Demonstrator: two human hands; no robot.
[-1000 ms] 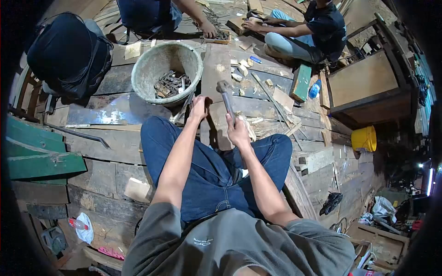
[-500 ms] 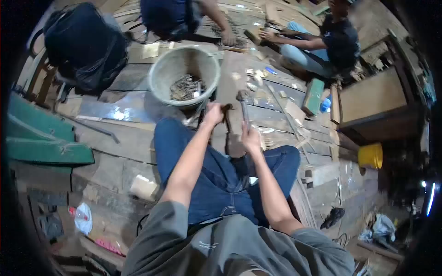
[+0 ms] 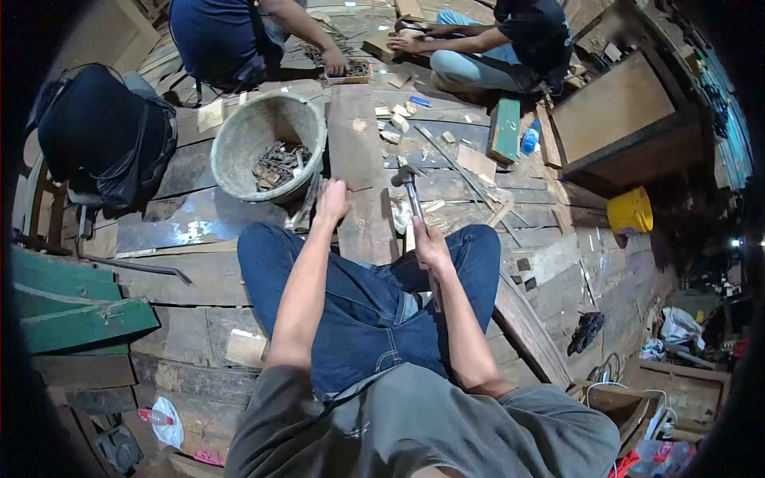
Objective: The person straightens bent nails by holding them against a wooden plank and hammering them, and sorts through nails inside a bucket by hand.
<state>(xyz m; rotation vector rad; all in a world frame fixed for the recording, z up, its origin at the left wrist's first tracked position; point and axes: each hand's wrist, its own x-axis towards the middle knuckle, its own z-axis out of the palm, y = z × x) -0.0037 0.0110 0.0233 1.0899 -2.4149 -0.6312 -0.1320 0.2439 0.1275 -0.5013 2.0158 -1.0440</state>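
My right hand (image 3: pixel 432 247) is wrapped around the handle of a hammer (image 3: pixel 414 197), whose head points away from me above the floorboards. My left hand (image 3: pixel 334 199) is closed over a long wooden plank (image 3: pixel 356 151) between my crossed legs. Whatever its fingers hold, if anything, is too small or hidden. Just left of that hand stands a large grey bucket (image 3: pixel 231 155) with a heap of nails or metal scraps (image 3: pixel 279 166) inside.
Two people sit ahead, one with a hand at a small tray of metal pieces (image 3: pixel 355 72). Wood offcuts (image 3: pixel 476 163) litter the floor to the right. A green wood block (image 3: pixel 505 131), a yellow bucket (image 3: pixel 629 211) and a black backpack (image 3: pixel 103 135) stand around me.
The view has shifted, so the surroundings appear further left. A dark, curved piece seen by my left hand earlier no longer shows there. The hammer stays in my right hand, its head now tilted left.
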